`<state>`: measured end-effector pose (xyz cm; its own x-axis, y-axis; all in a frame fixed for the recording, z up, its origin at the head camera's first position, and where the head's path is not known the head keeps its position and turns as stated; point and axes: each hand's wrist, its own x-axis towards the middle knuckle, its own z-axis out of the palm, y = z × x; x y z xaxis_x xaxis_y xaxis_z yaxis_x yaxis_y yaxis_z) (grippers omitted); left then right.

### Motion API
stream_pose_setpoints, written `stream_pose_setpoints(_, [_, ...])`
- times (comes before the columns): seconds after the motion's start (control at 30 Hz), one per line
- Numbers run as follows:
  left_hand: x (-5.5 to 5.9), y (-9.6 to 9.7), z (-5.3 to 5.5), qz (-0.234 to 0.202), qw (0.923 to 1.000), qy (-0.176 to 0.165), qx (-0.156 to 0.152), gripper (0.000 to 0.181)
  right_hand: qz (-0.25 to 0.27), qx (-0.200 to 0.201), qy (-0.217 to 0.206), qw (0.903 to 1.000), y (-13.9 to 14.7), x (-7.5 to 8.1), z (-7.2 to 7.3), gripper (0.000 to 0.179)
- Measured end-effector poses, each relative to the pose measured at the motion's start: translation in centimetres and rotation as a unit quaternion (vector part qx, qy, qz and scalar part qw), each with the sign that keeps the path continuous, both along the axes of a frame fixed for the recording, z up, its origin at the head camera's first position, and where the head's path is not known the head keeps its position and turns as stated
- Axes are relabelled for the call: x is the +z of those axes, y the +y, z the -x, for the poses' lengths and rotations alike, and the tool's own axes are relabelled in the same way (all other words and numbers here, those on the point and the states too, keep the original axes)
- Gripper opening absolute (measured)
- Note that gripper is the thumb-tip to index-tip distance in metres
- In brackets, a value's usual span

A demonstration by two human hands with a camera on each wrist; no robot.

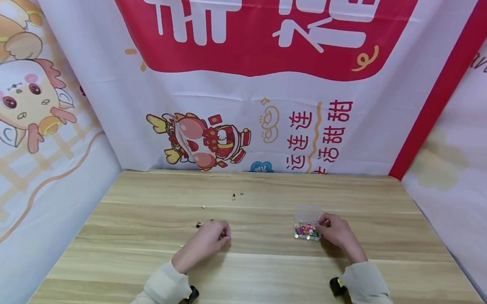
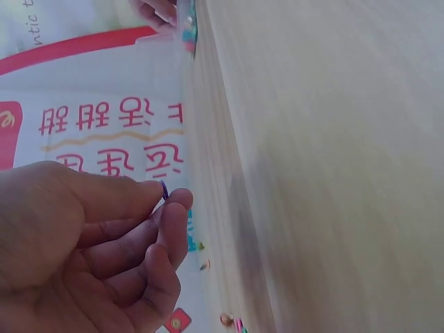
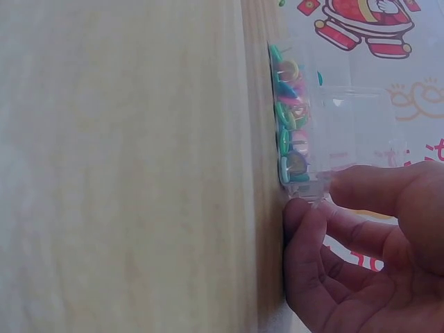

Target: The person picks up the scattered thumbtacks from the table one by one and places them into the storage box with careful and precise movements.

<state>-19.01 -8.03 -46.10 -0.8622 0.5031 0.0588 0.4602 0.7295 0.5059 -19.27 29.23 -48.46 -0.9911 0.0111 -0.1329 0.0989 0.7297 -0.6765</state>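
Observation:
Between thumb and index finger, my left hand (image 1: pixel 209 238) pinches a small purple thumbtack (image 2: pixel 164 189), seen edge-on and mostly covered by the fingertips. This hand is above the left half of the wooden table. On the right, my right hand (image 1: pixel 337 231) holds the near right corner of a clear plastic box (image 3: pixel 316 189) between thumb and fingers. Its transparent lid (image 3: pixel 357 125) is raised. Inside lie many colourful thumbtacks (image 3: pixel 284 114), green, pink, yellow and blue, with flat round heads. The box stands on the table.
Several loose thumbtacks lie around the left hand, one pale tack (image 1: pixel 203 207) behind it and a dark one (image 1: pixel 198 225) beside it. Farther back is another small tack (image 1: pixel 233 197). Printed cloth (image 1: pixel 248 99) hangs along the table's back edge and both sides.

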Motion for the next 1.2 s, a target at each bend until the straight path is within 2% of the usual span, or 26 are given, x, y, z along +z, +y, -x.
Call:
stream_pose_setpoints(0.37, [0.2,3.1,0.7,-0.004,0.9998,0.005,-0.016,0.005,0.004,0.006,-0.002,1.0,0.1,0.3,0.0,0.015])
stream_pose_setpoints(0.57, [0.4,5.4,1.0,-0.023,0.9989,-0.004,-0.041,0.007,0.005,0.003,-0.004,1.0,0.1,0.2,0.0,0.014])
stream_pose_setpoints(0.77, [0.7,7.6,1.1,-0.029,0.9981,-0.015,-0.053,0.009,0.008,0.006,0.0,0.9999,0.1,0.4,0.0,0.014])
stream_pose_setpoints(1.2, [0.1,10.9,1.8,-0.059,0.9955,-0.029,-0.069,0.004,0.003,0.0,-0.013,0.9999,-0.1,0.5,-0.1,0.014])
